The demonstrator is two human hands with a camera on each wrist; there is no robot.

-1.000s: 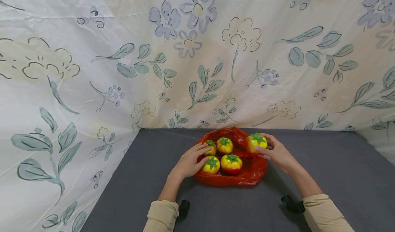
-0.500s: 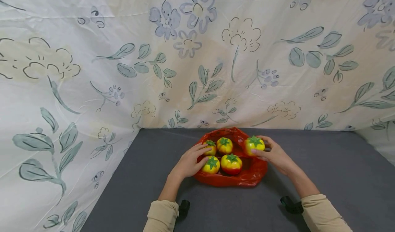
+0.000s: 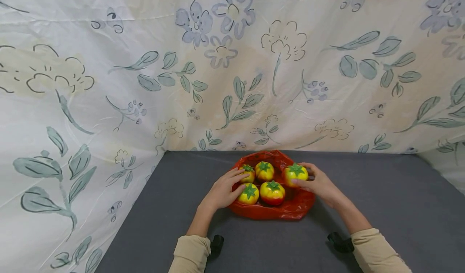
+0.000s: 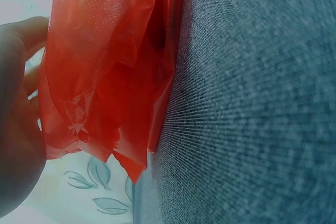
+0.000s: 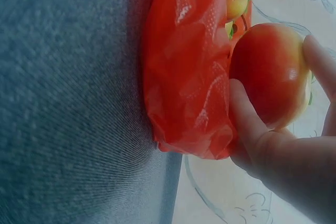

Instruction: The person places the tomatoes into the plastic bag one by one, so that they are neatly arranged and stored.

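An open red plastic bag (image 3: 254, 212) lies on the dark table with several yellow-and-red tomatoes in it, one at the front (image 3: 272, 194); each shows a green leafy top. My right hand (image 3: 321, 186) grips another tomato (image 3: 295, 177) over the bag's right side. In the right wrist view, thumb and fingers hold that tomato (image 5: 270, 74) at the upper edge of the bag. My left hand (image 3: 222, 189) rests at the bag's left rim, its fingers spread over the tomatoes there. In the left wrist view, the bag (image 4: 100, 72) covers part of those fingers.
Dark grey cloth covers the table (image 3: 174, 184). A white floral curtain (image 3: 232, 83) hangs behind it and along the left. Black wrist devices, such as the one at the right sleeve (image 3: 340, 242), sit beside both forearms.
My right hand has moved left and slightly down with its tomato, from the bag's right edge to over its opening. My left hand and the bag have stayed in place.
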